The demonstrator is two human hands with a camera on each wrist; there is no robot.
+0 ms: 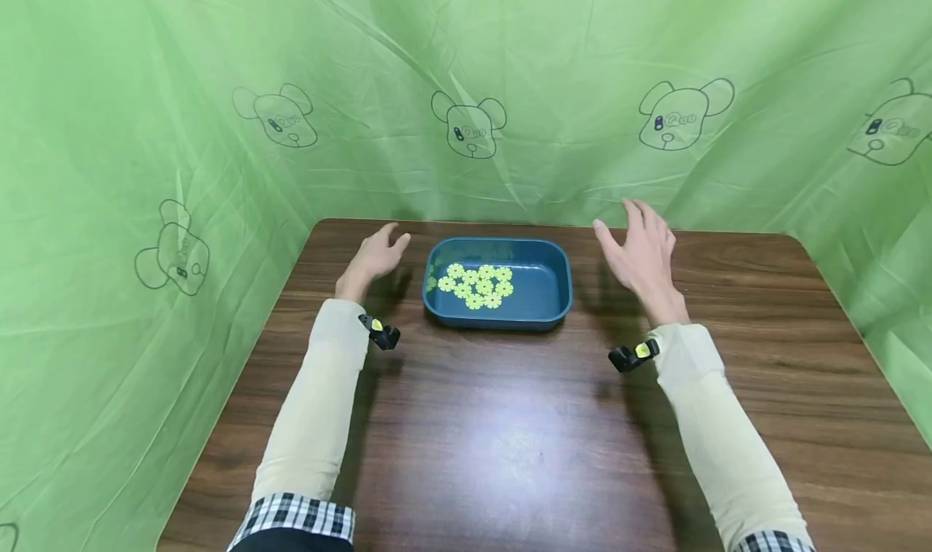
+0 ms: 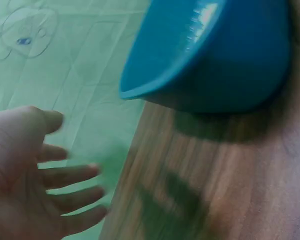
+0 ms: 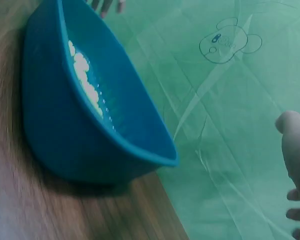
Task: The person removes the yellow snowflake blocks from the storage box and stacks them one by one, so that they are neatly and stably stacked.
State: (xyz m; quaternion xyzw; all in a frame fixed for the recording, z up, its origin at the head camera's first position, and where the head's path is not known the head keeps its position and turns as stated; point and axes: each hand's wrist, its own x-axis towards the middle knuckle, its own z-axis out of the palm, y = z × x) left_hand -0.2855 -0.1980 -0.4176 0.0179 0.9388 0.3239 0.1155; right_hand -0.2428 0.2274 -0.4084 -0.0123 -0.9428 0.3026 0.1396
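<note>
A blue rectangular basin point(image 1: 542, 281) with rounded corners stands near the far edge of the table. Several yellow-green flower-shaped pieces point(image 1: 475, 286) lie inside it, mostly toward its left half; the right wrist view shows them from the side as a pale row point(image 3: 85, 75). My left hand point(image 1: 374, 256) hovers to the left of the basin, apart from it, fingers spread and holding nothing point(image 2: 25, 180). To the basin's right, my right hand point(image 1: 644, 252) is held above the table with fingers extended and nothing in it. Only part of that hand shows in the right wrist view.
The brown wood-grain table point(image 1: 466, 439) carries the basin. A green curtain point(image 1: 553, 50) with printed bear faces hangs behind the far edge and along the left and right sides. Small black cameras point(image 1: 633, 356) are strapped to both wrists over pale sleeves.
</note>
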